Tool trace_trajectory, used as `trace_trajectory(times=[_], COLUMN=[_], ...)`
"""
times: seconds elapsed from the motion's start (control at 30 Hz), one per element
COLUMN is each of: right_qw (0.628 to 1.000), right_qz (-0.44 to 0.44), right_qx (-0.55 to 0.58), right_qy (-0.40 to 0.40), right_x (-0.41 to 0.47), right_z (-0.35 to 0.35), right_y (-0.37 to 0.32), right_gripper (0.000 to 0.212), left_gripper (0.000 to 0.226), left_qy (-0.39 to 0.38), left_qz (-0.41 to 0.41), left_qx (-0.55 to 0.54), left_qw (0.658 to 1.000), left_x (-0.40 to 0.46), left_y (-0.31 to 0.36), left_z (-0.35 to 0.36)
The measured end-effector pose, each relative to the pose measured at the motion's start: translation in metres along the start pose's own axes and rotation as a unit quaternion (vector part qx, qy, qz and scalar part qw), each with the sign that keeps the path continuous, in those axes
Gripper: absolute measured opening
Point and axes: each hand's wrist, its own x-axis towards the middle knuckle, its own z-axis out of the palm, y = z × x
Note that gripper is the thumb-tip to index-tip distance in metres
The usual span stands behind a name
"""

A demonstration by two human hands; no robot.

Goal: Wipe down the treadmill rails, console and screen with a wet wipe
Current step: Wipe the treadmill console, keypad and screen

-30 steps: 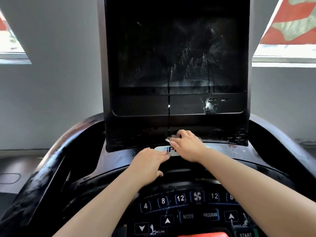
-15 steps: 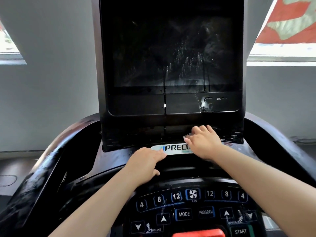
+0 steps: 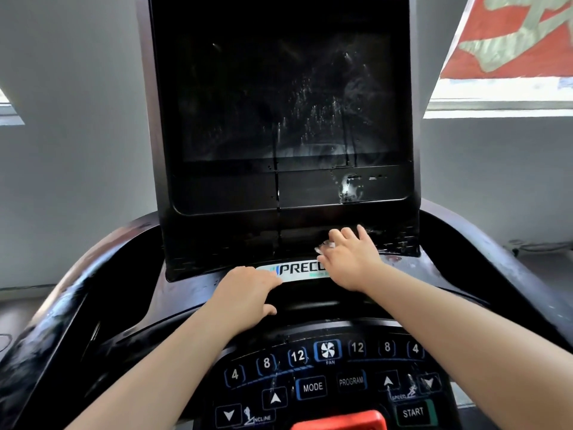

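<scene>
Nearest the viewer, at the bottom edge, a red stop button (image 3: 339, 421) sits below the keypad (image 3: 328, 380), whose keys read START, MODE, PROGRAM and INCLINE, with a fan key between number keys marked 4, 8 and 12. Two bare forearms reach forward over this panel. Beyond it, the left hand (image 3: 246, 293) rests palm down on the dark console (image 3: 192, 293) ledge, fingers relaxed and straight, fingertips touching the left end of the silver brand plate (image 3: 297, 270); its grip is released and holds nothing. Just to the right and slightly farther, the right hand (image 3: 348, 259) lies flat with extended fingers against the lower bezel of the display housing, covering the right end of the plate. A small white edge of the wet wipe (image 3: 324, 246) shows at the left side of this hand, pressed under the palm and fingers against the housing; the hand presses rather than clenches it. Curved black rails (image 3: 62, 308) sweep out on both sides, their surfaces glistening. Above stands the tall dark screen (image 3: 288, 103), speckled with droplets and run lines, a wet smear low on its right. Farthest back are a grey wall (image 3: 71, 135) and bright windows (image 3: 502, 94), one with a red and pale covering
</scene>
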Motion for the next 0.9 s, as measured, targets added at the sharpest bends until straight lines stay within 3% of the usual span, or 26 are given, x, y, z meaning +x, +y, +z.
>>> trace_trajectory(times=[0.2, 0.3, 0.43, 0.53, 0.67, 0.77, 0.9], right_qw=[0.995, 0.994, 0.988, 0.981, 0.966, 0.982, 0.991], right_qz=[-0.093, -0.07, -0.014, -0.007, -0.068, -0.07, 0.026], right_qx=[-0.015, 0.077, 0.114, 0.167, 0.239, 0.169, 0.105], right_qy=[0.045, -0.015, -0.098, -0.094, -0.07, -0.056, -0.078], right_x=[-0.017, -0.036, -0.056, -0.04, -0.023, -0.029, -0.042], right_z=[0.001, 0.013, 0.033, 0.035, 0.021, 0.026, 0.043], right_y=[0.024, 0.058, 0.09, 0.075, 0.042, 0.06, 0.098], right_gripper=[0.067, 0.049, 0.053, 0.055, 0.053, 0.054, 0.059], left_gripper=[0.056, 0.06, 0.071, 0.077, 0.089, 0.094, 0.097], left_qy=[0.002, 0.009, 0.006, -0.003, -0.022, -0.033, -0.042], left_qz=[0.003, 0.01, 0.024, 0.028, 0.027, 0.033, 0.031], left_qx=[0.018, 0.01, -0.009, -0.012, -0.006, 0.015, 0.024], left_qw=[1.0, 1.0, 1.0, 1.0, 0.999, 0.999, 0.998], left_x=[0.001, 0.003, 0.015, 0.03, 0.048, 0.057, 0.06], left_y=[0.004, 0.006, 0.017, 0.024, 0.031, 0.038, 0.04], left_z=[-0.003, -0.003, -0.003, -0.003, -0.002, -0.003, -0.003])
